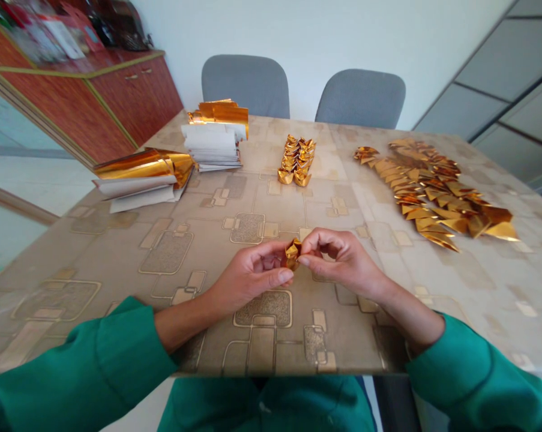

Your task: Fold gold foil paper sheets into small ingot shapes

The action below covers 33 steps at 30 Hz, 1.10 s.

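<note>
Because the fingers of the left hand and right hand were clamped on it, much of the small gold foil piece was hidden, on the near side of the double row of folded gold pieces. Right of that row, overlapping gold foil shapes were hard to tell apart.

Forearms angled inward, left hand curled, thumb extended, right hand held close, its thumb and forefinger pinched.
</note>
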Each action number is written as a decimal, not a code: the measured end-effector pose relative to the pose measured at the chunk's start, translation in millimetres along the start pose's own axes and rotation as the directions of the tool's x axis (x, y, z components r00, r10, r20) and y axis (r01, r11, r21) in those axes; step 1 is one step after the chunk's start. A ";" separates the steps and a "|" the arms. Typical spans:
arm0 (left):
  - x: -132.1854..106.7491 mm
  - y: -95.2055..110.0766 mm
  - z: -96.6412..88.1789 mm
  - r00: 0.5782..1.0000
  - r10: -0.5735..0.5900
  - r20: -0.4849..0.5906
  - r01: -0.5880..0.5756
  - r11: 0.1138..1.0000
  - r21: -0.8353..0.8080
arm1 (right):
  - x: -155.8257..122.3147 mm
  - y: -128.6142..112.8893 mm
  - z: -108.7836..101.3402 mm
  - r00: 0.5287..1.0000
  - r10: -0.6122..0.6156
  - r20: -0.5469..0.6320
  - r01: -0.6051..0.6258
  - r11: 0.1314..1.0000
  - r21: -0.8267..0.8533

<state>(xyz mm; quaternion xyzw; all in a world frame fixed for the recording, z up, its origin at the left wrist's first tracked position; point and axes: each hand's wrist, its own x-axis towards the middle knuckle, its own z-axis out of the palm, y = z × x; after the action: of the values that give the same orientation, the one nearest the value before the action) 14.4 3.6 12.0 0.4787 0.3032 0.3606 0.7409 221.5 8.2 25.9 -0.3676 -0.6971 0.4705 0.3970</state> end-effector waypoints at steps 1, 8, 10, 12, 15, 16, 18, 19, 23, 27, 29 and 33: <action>0.1 -0.8 0.0 1.000 -0.001 -0.001 0.001 1.000 -0.006 | -0.3 -1.4 0.5 1.000 -0.011 0.007 0.011 1.000 -0.021; 1.6 -4.3 -0.7 1.000 -0.003 -0.006 0.003 1.000 -0.021 | -2.5 -4.6 4.1 0.999 -0.036 0.036 0.037 0.999 -0.006; 1.8 -4.5 -0.7 0.999 0.020 -0.026 -0.021 1.000 -0.016 | -2.1 -4.2 3.5 0.998 -0.031 0.060 0.027 0.997 0.069; 1.8 -5.4 -1.2 0.998 0.041 -0.045 -0.041 0.999 -0.002 | -0.9 -3.2 2.6 0.998 0.001 0.056 -0.011 0.982 0.186; 1.3 -7.8 -2.9 0.997 0.054 -0.048 -0.053 0.998 0.034 | 1.4 -0.6 2.9 0.995 0.085 0.056 -0.099 0.936 0.337; 1.2 -8.7 -3.5 0.997 0.057 -0.047 -0.055 0.998 0.044 | 1.9 0.3 3.5 0.992 0.108 0.066 -0.125 0.925 0.360; 1.2 -9.9 -4.4 0.997 0.062 -0.049 -0.059 0.997 0.052 | 2.3 1.9 5.1 0.988 0.128 0.086 -0.151 0.915 0.374; 1.2 -10.3 -4.7 0.997 0.063 -0.048 -0.061 0.997 0.052 | 2.1 2.4 5.8 0.988 0.126 0.092 -0.152 0.915 0.375; 1.7 -10.9 -4.9 0.997 0.068 -0.039 -0.066 0.997 0.048 | 0.5 2.5 5.6 0.980 0.160 0.118 -0.194 0.903 0.383; 2.0 -11.6 -3.9 0.997 0.068 -0.031 -0.066 0.995 0.076 | -0.3 2.8 4.0 0.960 0.246 0.132 -0.280 0.842 0.461; 2.4 -11.4 -3.1 0.997 0.079 -0.021 -0.077 0.993 0.086 | -0.3 3.3 4.7 0.951 0.278 0.134 -0.308 0.839 0.449; 3.6 -8.9 -2.1 0.995 0.104 -0.004 -0.103 0.990 0.100 | -0.7 2.8 7.0 0.951 0.281 0.132 -0.310 0.860 0.405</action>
<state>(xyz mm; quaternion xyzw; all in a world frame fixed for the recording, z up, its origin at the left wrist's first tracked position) 16.9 5.1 2.7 0.5284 0.2991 0.3852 0.6949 215.9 5.9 21.4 -0.3596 -0.5277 0.6770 0.3658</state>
